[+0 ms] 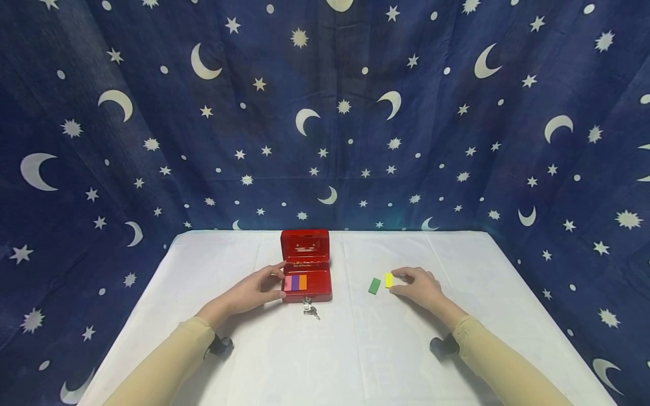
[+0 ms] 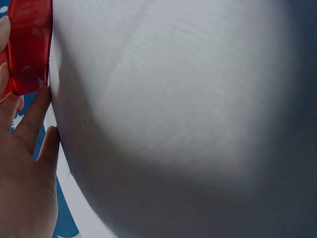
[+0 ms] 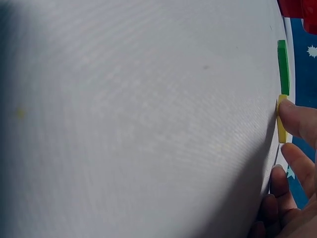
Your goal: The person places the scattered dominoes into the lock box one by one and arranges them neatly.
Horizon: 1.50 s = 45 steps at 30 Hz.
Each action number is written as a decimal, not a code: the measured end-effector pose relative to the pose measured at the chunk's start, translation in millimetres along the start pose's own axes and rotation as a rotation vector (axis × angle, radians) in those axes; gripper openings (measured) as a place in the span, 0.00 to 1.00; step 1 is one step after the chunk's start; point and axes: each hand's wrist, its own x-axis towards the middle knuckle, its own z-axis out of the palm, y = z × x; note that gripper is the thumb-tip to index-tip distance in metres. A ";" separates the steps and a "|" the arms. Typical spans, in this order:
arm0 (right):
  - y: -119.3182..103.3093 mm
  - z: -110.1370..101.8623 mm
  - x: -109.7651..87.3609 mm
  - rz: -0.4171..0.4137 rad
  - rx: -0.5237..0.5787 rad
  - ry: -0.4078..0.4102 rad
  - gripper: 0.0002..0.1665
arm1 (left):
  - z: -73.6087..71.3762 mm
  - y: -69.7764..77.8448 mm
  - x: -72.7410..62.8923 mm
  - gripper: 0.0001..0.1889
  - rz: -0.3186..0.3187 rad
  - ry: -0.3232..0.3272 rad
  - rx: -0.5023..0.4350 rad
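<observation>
Left hand (image 1: pixel 249 290) spread, thumb and fingers touching left side of open red box (image 1: pixel 321 297); hard push could slide box right. Pink block (image 1: pixel 288 283), purple block (image 1: pixel 295 282), orange block (image 1: pixel 303 282) inside, left part. Keys (image 1: pixel 312 311) at near side, might snag if box shifts. Green block (image 1: pixel 374 286) on table (image 1: pixel 355 355), just left of yellow block (image 1: pixel 389 280); leftward sweep could knock it. Right hand (image 1: pixel 421 290) pinches yellow block, thumb near, finger far; uneven pinch could drop it
</observation>
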 end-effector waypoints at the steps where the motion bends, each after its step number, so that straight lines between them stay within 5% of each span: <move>1: 0.0 0.3 -0.1 0.000 -0.001 0.001 0.35 | 0.1 0.1 -0.2 0.26 0.003 0.000 -0.001; 45: -4.0 0.6 -0.9 -0.017 -0.027 0.018 0.32 | -0.9 2.1 -0.4 0.25 0.016 -0.003 0.001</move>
